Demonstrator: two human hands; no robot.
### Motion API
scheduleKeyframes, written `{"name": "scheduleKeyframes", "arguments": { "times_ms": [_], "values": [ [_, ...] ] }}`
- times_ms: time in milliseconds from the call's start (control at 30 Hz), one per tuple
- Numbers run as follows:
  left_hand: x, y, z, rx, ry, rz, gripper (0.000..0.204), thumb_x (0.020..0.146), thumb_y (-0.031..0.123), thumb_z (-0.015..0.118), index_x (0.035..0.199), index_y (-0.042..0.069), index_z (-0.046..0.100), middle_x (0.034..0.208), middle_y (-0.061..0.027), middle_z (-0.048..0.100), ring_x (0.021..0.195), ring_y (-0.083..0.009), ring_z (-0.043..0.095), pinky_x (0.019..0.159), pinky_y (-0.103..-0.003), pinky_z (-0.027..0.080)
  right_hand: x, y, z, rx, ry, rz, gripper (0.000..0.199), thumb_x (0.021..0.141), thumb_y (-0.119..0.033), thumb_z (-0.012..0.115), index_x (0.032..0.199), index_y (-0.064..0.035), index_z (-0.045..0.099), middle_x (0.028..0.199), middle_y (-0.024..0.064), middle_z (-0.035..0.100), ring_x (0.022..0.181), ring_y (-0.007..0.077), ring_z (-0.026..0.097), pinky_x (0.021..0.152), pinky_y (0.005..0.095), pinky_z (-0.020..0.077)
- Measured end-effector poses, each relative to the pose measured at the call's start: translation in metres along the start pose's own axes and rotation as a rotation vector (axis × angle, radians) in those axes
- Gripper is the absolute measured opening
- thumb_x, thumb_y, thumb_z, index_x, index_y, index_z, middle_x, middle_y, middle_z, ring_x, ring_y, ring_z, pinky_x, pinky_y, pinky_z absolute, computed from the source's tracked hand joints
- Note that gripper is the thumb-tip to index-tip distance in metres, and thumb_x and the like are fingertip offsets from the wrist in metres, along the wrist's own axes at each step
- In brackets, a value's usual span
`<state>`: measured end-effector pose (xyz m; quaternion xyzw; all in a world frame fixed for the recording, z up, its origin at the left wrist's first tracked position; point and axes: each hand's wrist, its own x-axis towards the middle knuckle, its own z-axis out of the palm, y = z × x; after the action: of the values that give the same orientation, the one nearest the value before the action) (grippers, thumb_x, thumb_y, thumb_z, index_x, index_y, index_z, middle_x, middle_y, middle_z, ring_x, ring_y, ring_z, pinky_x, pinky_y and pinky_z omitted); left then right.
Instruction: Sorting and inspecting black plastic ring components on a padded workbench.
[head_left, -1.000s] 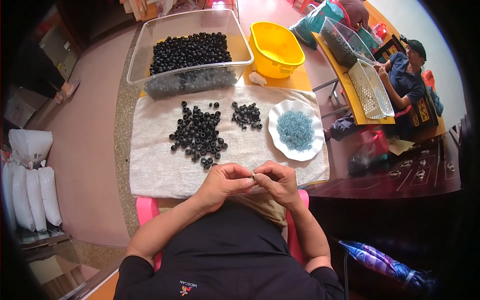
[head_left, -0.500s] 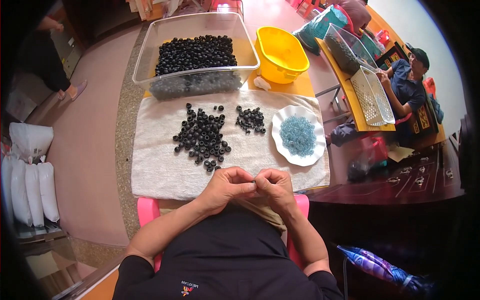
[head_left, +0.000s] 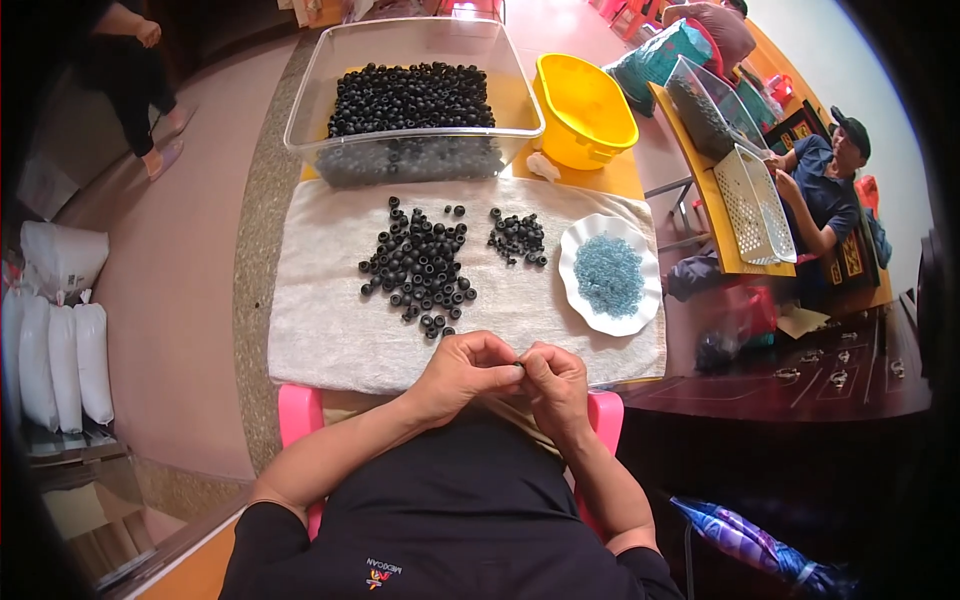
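Observation:
My left hand (head_left: 462, 372) and my right hand (head_left: 556, 388) meet at the front edge of a white towel (head_left: 315, 330), thumbs and forefingers pinched together. Between the fingertips a small dark piece (head_left: 519, 364) barely shows; it looks like the black pieces on the towel, and most of it is hidden. Just beyond my left hand lies a loose heap of round black hollow pieces (head_left: 425, 262). A smaller heap of tiny black parts (head_left: 517, 237) sits to its right. Further right, a white wavy-rimmed plate (head_left: 568, 262) holds many clear bluish glass beads (head_left: 609, 275).
Behind the towel stands a clear plastic bin (head_left: 300, 120) part full of black pieces, beside a yellow basin (head_left: 590, 110). At right another person (head_left: 825, 180) sits by a white perforated basket (head_left: 750, 205). White sacks (head_left: 62, 365) stand at left, a folded umbrella (head_left: 760, 545) lower right.
The view has shifted slightly, so the table's things appear a little further right. My hands stay pinched together at the towel's edge. The person standing at far left has moved a little.

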<state>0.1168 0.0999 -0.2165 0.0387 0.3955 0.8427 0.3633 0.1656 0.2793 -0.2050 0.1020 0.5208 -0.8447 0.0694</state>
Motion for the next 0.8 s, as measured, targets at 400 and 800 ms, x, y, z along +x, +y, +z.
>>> {"name": "scheduleKeyframes", "arguments": {
  "times_ms": [400,800],
  "values": [
    [-0.002,-0.002,0.000,0.034,0.013,0.097,0.014,0.093,0.000,0.076,0.106,0.000,0.069,0.099,-0.0074,0.073,0.090,-0.0138,0.072,0.085,-0.028,0.059,-0.003,0.010,0.003,-0.192,0.046,-0.070,0.041,0.100,-0.041,0.071,0.095,-0.0004,0.071,0.090,0.0020,0.063,0.081,0.0110,0.061,0.072,0.0255,0.0500],
    [-0.004,-0.002,-0.004,0.034,0.061,0.127,0.012,0.094,0.003,0.075,0.105,0.000,0.069,0.098,-0.0056,0.073,0.090,-0.0121,0.070,0.082,-0.028,0.060,-0.007,0.013,0.004,-0.867,-0.014,-0.704,0.024,0.103,-0.016,0.066,0.120,0.0007,0.069,0.094,0.0135,0.069,0.079,0.0248,0.067,0.066,0.0347,0.0519]
  ]
}}
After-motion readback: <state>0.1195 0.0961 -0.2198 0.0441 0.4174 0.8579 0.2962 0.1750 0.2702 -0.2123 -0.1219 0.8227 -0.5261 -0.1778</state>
